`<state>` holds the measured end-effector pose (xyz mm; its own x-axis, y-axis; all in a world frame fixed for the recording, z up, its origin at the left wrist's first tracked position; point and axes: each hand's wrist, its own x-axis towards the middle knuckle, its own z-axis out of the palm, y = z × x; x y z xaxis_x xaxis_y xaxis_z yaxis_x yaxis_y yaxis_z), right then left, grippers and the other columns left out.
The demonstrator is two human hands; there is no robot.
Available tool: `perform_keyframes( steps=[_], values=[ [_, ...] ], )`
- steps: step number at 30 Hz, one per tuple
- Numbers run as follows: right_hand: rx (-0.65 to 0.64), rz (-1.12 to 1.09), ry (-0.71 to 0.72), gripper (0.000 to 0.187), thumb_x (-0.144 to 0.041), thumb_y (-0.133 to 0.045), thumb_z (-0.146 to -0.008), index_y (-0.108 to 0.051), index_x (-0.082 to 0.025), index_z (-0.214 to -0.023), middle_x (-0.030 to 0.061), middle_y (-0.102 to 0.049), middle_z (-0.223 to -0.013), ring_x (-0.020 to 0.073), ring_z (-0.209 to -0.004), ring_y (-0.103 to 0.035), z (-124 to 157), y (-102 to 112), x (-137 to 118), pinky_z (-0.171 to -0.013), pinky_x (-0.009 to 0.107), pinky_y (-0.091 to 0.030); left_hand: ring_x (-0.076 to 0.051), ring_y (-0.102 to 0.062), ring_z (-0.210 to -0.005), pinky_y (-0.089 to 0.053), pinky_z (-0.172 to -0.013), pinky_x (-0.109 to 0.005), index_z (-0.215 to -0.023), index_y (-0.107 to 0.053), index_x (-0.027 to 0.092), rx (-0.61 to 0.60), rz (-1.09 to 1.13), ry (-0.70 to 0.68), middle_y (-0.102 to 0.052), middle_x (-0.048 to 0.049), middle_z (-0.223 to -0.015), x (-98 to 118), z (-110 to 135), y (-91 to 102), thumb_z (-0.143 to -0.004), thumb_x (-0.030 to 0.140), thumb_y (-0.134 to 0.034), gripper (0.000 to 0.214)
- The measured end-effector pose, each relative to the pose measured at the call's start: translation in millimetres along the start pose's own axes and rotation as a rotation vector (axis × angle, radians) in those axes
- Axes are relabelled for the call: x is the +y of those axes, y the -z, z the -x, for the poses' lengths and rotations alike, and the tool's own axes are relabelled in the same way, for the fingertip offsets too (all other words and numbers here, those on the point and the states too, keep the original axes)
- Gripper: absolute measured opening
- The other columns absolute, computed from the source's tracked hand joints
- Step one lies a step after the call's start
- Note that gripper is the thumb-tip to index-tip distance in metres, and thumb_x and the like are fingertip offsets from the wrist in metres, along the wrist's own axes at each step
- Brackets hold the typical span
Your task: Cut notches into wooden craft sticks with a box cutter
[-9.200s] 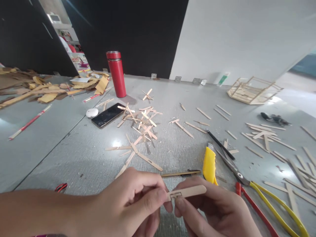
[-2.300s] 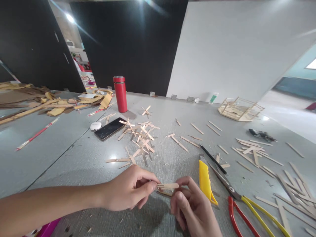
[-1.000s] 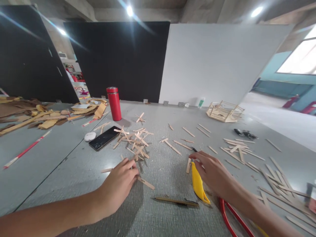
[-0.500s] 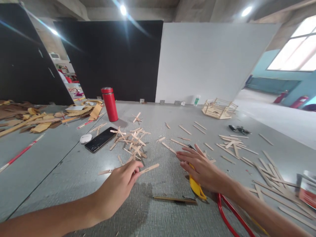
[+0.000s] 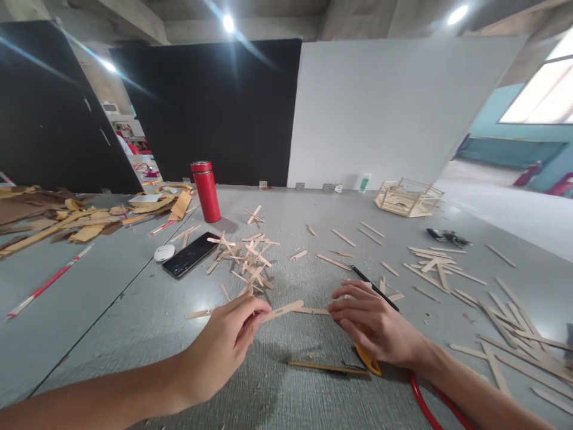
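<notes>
This is a craft or model-making workshop set up in a bare industrial hall. The grey tabletop [image 5: 134, 334] is strewn with flat wooden sticks [image 5: 244, 263], a half-built stick frame [image 5: 407, 197] stands at the upper right, cardboard offcuts [image 5: 67, 215] pile up at the left edge, and a yellow cutter [image 5: 367, 363] and red-handled pliers [image 5: 430, 400] lie at the lower right. Black partition panels [image 5: 215, 107] and a white one [image 5: 380, 107] wall off the station under a raw concrete ceiling [image 5: 286, 15] with spot lamps [image 5: 228, 22].

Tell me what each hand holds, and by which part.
Left hand pinches a stick by one end. Right hand touches the tip of a second stick; whether it grips it cannot be told.
</notes>
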<state>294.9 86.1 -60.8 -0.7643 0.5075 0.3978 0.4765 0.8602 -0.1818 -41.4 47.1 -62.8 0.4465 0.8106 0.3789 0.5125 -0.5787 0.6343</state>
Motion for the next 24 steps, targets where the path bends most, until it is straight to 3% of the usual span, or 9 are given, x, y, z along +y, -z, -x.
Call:
perform_keyframes(
  steps=[4,9,18,21,24],
  values=[
    [0.012,-0.009,0.021,0.02,-0.01,-0.057,-0.094,-0.075,-0.018,-0.1,0.007,-0.081,-0.099,0.0267,-0.105,-0.068,-1,1,-3,-0.099,0.052,-0.051,-0.015,-0.064,-0.073,-0.048,-0.068,-0.03,-0.102,-0.063,0.021,-0.077,-0.11,0.026,-0.068,-0.0022,-0.09,-8,-1,-2.4,-0.106,0.017,-0.037,0.026],
    [0.021,-0.02,0.025,0.021,-0.008,-0.056,-0.094,-0.075,-0.018,-0.098,0.007,-0.081,-0.097,0.0266,-0.103,-0.068,-2,3,-6,-0.095,0.05,-0.052,-0.019,-0.065,-0.066,-0.044,-0.06,-0.031,-0.092,-0.063,0.02,-0.177,-0.269,0.029,-0.068,-0.0021,-0.08,-15,-2,-4.8,-0.1,0.01,-0.04,0.027],
    [0.054,-0.033,-0.005,0.025,-0.012,-0.053,-0.095,-0.076,-0.019,-0.099,0.0066,-0.082,-0.096,0.0261,-0.101,-0.071,-3,0,-12,-0.094,0.048,-0.054,-0.021,-0.071,-0.077,-0.053,-0.068,-0.032,-0.095,-0.065,0.021,-0.221,-0.438,-0.071,-0.069,-0.0035,-0.088,-20,7,-11.4,-0.097,0.003,-0.038,0.032],
    [0.13,-0.028,-0.107,0.032,-0.022,-0.044,-0.101,-0.077,-0.019,-0.101,0.0094,-0.082,-0.101,0.0254,-0.105,-0.073,-2,3,-10,-0.095,0.046,-0.056,-0.021,-0.071,-0.077,-0.055,-0.07,-0.032,-0.094,-0.066,0.022,-0.213,-0.488,-0.102,-0.07,-0.0031,-0.087,-22,9,-14.0,-0.097,0.004,-0.04,0.032],
    [0.245,0.041,-0.384,0.048,-0.026,-0.028,-0.11,-0.075,-0.017,-0.104,0.012,-0.081,-0.104,0.0233,-0.098,-0.076,2,18,10,-0.082,0.037,-0.061,-0.023,-0.073,-0.078,-0.057,-0.069,-0.033,-0.095,-0.067,0.022,-0.21,-0.524,-0.112,-0.07,-0.0037,-0.088,-24,10,-14.1,-0.097,0.005,-0.041,0.031]
  ],
)
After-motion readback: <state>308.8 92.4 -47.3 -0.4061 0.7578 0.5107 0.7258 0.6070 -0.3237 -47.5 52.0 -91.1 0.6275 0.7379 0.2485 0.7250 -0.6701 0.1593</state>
